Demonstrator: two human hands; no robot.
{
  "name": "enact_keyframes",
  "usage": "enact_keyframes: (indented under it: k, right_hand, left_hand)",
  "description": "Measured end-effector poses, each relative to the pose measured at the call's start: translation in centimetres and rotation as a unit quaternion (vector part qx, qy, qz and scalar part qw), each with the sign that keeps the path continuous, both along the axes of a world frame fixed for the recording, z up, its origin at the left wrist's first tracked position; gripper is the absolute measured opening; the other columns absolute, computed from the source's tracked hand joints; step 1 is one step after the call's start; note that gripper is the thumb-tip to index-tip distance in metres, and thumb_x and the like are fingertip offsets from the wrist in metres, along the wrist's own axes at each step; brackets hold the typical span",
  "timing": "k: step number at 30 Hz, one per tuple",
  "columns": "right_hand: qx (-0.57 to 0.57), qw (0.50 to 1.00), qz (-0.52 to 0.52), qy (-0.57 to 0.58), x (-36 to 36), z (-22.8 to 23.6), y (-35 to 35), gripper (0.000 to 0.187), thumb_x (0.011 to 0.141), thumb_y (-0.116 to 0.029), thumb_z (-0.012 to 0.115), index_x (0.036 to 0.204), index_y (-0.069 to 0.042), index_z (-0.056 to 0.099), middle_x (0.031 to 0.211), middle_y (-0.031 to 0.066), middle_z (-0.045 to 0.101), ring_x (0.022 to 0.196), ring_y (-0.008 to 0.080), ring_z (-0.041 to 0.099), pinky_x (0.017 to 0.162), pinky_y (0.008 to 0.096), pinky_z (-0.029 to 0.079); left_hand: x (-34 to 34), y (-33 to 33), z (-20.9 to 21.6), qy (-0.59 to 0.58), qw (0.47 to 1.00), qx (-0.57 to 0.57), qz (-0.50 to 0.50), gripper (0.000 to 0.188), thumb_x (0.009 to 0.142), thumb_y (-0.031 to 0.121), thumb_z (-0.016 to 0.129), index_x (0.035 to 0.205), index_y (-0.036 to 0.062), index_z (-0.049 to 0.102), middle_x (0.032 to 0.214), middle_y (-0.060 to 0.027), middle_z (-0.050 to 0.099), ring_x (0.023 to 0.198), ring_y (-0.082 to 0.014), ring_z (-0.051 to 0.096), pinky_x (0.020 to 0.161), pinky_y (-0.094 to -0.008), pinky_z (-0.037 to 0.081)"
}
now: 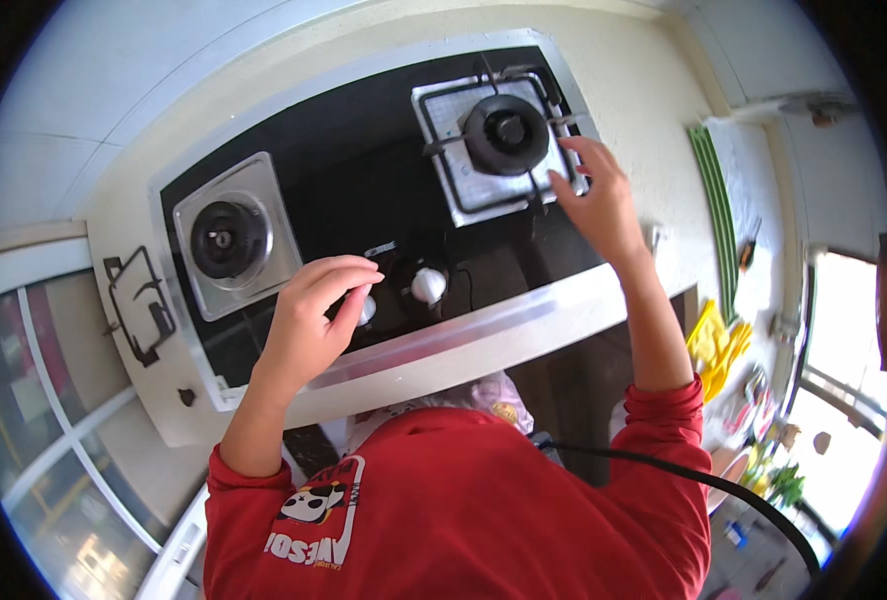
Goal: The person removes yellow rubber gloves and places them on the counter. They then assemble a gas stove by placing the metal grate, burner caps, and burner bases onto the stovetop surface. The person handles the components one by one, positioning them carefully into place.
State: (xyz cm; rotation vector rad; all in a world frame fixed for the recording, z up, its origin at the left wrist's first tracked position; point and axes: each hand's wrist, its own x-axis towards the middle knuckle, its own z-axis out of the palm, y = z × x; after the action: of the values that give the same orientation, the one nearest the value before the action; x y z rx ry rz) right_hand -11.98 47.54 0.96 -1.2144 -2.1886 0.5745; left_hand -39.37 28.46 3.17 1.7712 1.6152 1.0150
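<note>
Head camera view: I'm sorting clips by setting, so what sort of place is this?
Most likely a home kitchen: a two-burner gas stove set into a counter, white knobs near the left hand, yellow rubber gloves hanging nearby.

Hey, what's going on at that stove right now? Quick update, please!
Left hand over the left white knob, fingers curled. Right hand open, touching the right burner's pan support. Nothing on either burner.

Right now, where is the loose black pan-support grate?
In the head view the black pan-support grate lies at the far left, on the pale counter beside the left burner, apart from the left hand.
</note>
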Motion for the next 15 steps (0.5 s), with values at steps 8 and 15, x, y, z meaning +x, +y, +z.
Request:
enact_keyframes:
  k: [8, 15]
  right_hand:
    - [0.009, 0.996, 0.054, -0.066, 4.9, -4.6, 10.7, 0.028, 0.076, 0.002, 0.061, 0.104, 0.001, 0.061, 0.104, 0.0179, 0.062, 0.092, 0.0314, 0.062, 0.08, 0.0369, 0.051]
    - [-0.112, 0.986, 0.122, -0.026, 6.2, -6.2, 13.8, 0.026, 0.079, -0.001, 0.065, 0.105, 0.001, 0.062, 0.095, 0.0149, 0.065, 0.078, 0.022, 0.066, 0.071, 0.0304, 0.054]
  left_hand:
    - [7.5, 6.7, -4.8, -0.083, 0.973, -0.082, 0.197, 0.017, 0.08, 0.001, 0.067, 0.096, -0.0003, 0.063, 0.088, -0.0099, 0.063, 0.066, -0.0141, 0.058, 0.06, -0.0254, 0.047]
    - [12.1, 9.4, -7.2, -0.045, 0.949, -0.039, 0.309, 0.03, 0.078, 0.002, 0.07, 0.105, 0.0022, 0.057, 0.09, -0.0084, 0.061, 0.064, -0.0118, 0.057, 0.056, -0.0225, 0.046]
